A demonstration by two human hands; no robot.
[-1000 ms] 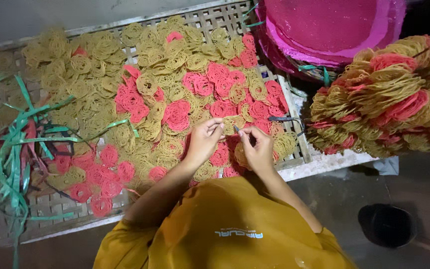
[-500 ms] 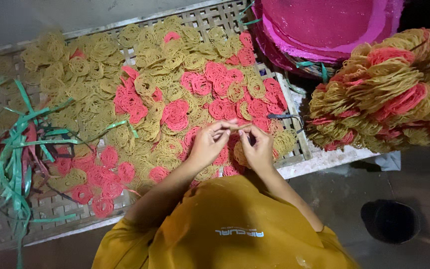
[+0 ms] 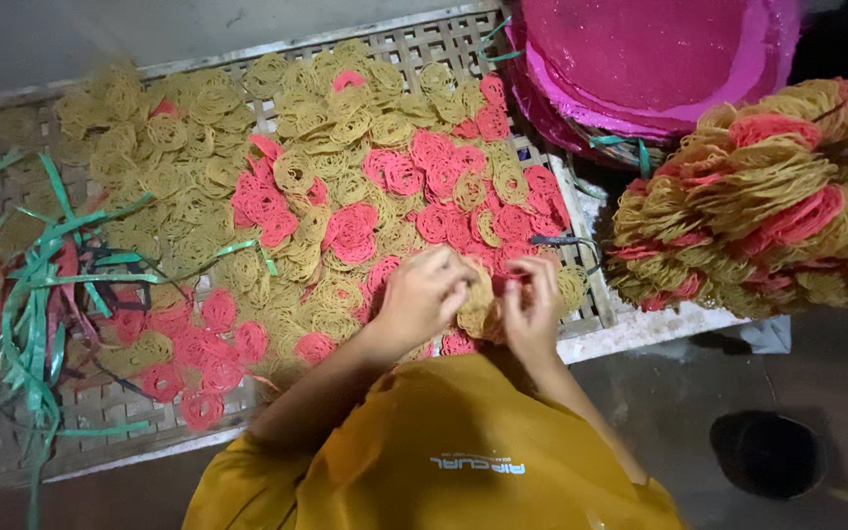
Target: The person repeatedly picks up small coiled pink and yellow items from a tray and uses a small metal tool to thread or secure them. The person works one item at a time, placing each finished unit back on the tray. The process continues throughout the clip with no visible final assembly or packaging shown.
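left hand (image 3: 424, 294) and right hand (image 3: 532, 304) close together, both pinching a yellow noodle coil (image 3: 478, 304) between them, probably a small stack. keep the coil flat, grip the edges lightly; woven tray (image 3: 581, 285) sits just beyond.

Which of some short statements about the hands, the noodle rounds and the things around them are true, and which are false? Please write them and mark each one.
1. Both hands, left hand and right hand, meet over a yellow noodle round. True.
2. The woven tray holds only yellow rounds. False: pink rounds lie among them.
3. Green strips lie at the tray's left end. True.
4. The bundled noodle heap lies left of the hands. False: it lies to their right.
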